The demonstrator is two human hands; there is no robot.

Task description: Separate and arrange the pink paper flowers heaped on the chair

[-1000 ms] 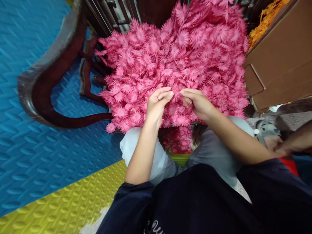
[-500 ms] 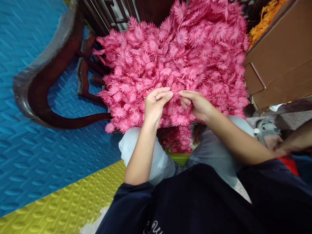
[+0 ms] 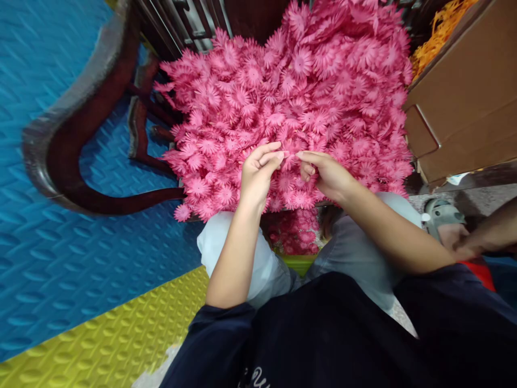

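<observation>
A thick heap of pink artificial flowers (image 3: pixel 250 75) covers the seat of a dark wooden chair in front of me. Over its near part my left hand (image 3: pixel 258 170) is closed in a pinch, with thumb and forefinger on the edge of a pink flower (image 3: pixel 293 145). From the other side my right hand (image 3: pixel 325 172) pinches at the same flower, its other fingers curled in. The two sets of fingertips are a small gap apart. The held flower blends into the heap behind it, so its outline is hard to make out.
The chair's curved armrest (image 3: pixel 60 145) rises at left above blue and yellow floor matting (image 3: pixel 121 318). A cardboard box (image 3: pixel 464 97) with orange material (image 3: pixel 438 40) stands at right. Below it, another person's hand (image 3: pixel 466 248) is near a grey-green object (image 3: pixel 442 215).
The fingers of my left hand have shifted very slightly to the left, widening the gap between the fingertips a little. My right hand stays almost in place.
</observation>
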